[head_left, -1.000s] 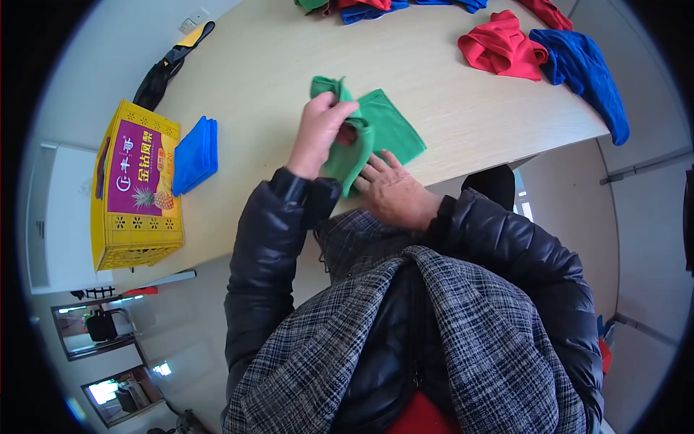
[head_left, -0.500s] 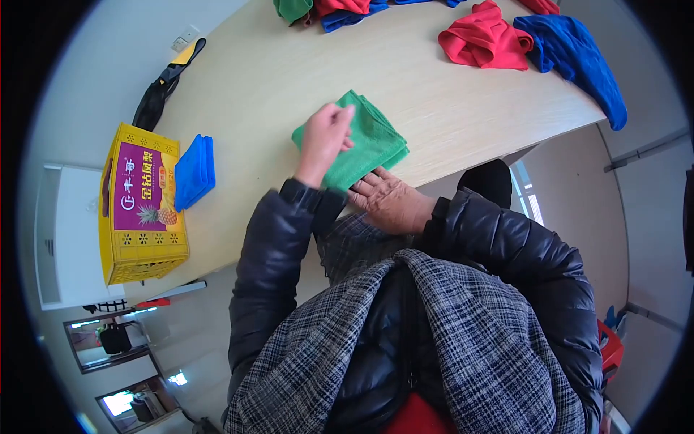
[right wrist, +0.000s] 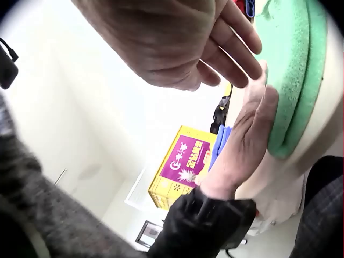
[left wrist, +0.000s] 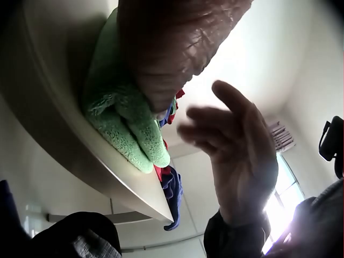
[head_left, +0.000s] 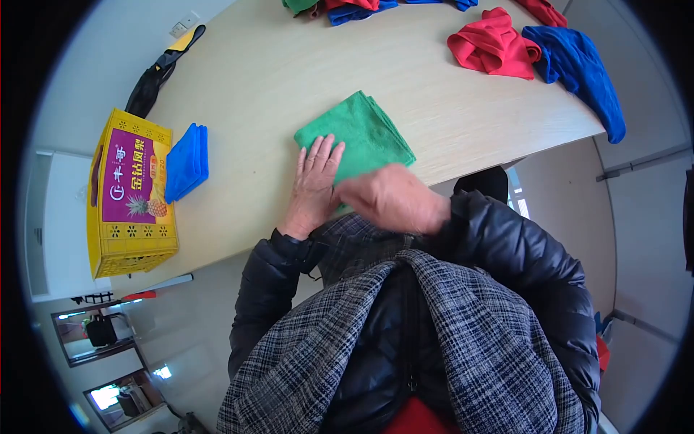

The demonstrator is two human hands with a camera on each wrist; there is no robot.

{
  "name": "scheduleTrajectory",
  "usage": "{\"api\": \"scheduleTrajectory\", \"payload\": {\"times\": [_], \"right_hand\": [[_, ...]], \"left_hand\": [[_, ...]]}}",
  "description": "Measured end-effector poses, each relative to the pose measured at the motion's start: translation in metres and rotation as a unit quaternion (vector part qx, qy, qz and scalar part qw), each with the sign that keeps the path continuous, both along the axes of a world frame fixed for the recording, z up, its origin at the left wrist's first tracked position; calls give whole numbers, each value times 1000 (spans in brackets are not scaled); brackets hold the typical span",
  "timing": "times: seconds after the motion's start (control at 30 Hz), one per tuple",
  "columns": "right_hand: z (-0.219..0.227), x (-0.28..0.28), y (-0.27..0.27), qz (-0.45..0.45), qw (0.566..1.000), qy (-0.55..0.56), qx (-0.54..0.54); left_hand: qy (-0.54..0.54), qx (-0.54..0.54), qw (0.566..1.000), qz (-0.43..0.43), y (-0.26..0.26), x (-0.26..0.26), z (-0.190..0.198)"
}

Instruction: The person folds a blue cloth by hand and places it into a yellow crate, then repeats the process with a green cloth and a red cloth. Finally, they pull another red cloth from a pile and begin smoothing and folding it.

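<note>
A green cloth (head_left: 361, 134), folded into a square, lies on the pale wooden table (head_left: 275, 72) near its front edge. My left hand (head_left: 314, 181) rests flat on the cloth's near left part with straight, spread fingers. My right hand (head_left: 390, 199) hovers, blurred, just above the cloth's near corner and holds nothing. The left wrist view shows the left hand (left wrist: 172, 48) pressing on the green cloth (left wrist: 123, 123), with the right hand (left wrist: 236, 145) in the air, fingers loose. In the right wrist view the right hand (right wrist: 177, 37) hangs over the left hand (right wrist: 242, 145) and the cloth (right wrist: 290, 70).
A yellow printed box (head_left: 130, 192) stands at the table's left, with a folded blue cloth (head_left: 186, 160) beside it. A crumpled red cloth (head_left: 495, 45) and a blue cloth (head_left: 578, 65) lie far right. More cloths (head_left: 340, 7) sit at the far edge, a black strap (head_left: 155, 72) far left.
My left hand folded the green cloth over, let it go and now lies flat on it. My right hand lifted off the cloth's near edge.
</note>
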State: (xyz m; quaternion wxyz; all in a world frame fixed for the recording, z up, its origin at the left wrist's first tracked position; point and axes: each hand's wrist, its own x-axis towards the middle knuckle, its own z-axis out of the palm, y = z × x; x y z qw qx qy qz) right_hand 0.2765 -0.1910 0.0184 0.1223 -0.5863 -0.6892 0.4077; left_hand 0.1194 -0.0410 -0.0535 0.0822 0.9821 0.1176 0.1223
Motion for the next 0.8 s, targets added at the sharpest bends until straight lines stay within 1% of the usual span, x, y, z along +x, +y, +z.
{"api": "scheduleTrajectory", "payload": {"times": [0.03, 0.07, 0.1, 0.13, 0.17, 0.2, 0.27, 0.37, 0.47, 0.57, 0.6, 0.67, 0.73, 0.8], "right_hand": [[1, 2, 5, -85, 994, 26, 65], [1, 4, 10, -169, 976, 51, 130], [-7, 6, 18, -169, 976, 49, 130], [-28, 7, 31, -186, 961, -42, 200], [-50, 7, 44, -200, 933, -131, 269], [-61, 7, 54, -209, 893, -217, 334], [-82, 13, 63, -208, 893, -224, 331], [-91, 11, 63, -207, 892, -237, 326], [-91, 14, 64, -209, 894, -245, 313], [-90, 15, 63, -205, 894, -248, 312], [-91, 16, 64, -206, 894, -249, 311], [-84, 21, 63, -212, 889, -252, 320], [-84, 26, 57, -223, 880, -257, 332], [-89, 31, 54, -216, 881, -263, 329]], "left_hand": [[2, 16, 1000, -11, 0, 1, 0], [0, 15, 1000, -12, 0, 2, 0], [12, 6, 1000, -4, -2, 4, 0], [26, -2, 1000, 4, -2, 5, 1], [40, -9, 999, 13, -2, 5, 2], [40, -9, 999, 17, -2, 5, 2], [39, -7, 998, 39, -3, 4, 0], [42, -12, 996, 77, -1, -7, -3], [31, -12, 993, 110, 9, -5, -3], [66, -22, 981, 180, 19, -11, 0], [65, -22, 981, 183, 20, -11, -1], [34, -14, 984, 173, 19, -10, 11], [26, -18, 984, 173, 12, -10, 5], [33, -8, 995, 99, -1, -3, -6]]}}
